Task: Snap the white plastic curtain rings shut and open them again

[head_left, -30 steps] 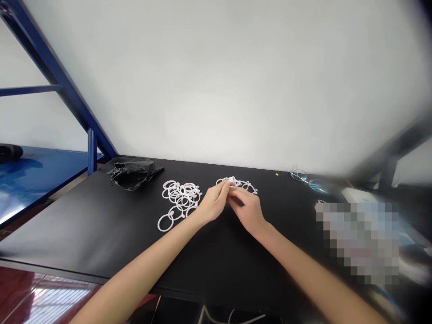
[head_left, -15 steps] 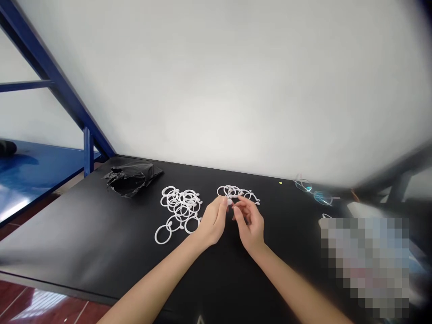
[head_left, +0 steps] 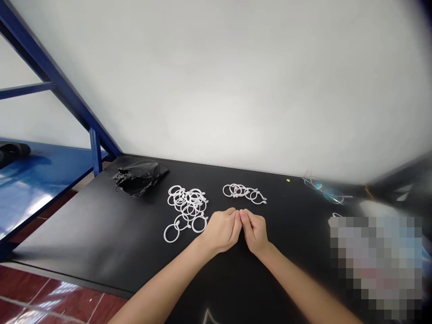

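My left hand (head_left: 223, 230) and my right hand (head_left: 255, 230) are both closed, their thumbs and knuckles pressed together above the black table. Whatever their fingers grip is hidden from the camera. Just beyond them lies a small row of white plastic rings (head_left: 251, 194), overlapping, with little tabs on them; they look like curtain rings. Left of my left hand spreads a larger tangled pile of the same white rings (head_left: 189, 207). One ring (head_left: 165, 235) lies at the pile's near left edge, next to my left forearm.
A torn black plastic bag (head_left: 151, 170) lies at the back left of the black table (head_left: 101, 234). Eyeglasses (head_left: 332, 196) rest at the back right, near a blurred-out package (head_left: 381, 265). A white wall (head_left: 216, 99) rises behind. Blue metal framing (head_left: 67, 96) stands left.
Both hands have closed and come together, hiding the small white piece seen earlier at the left fingertips. They sit slightly nearer me, apart from the far rings. The view has shifted a little.
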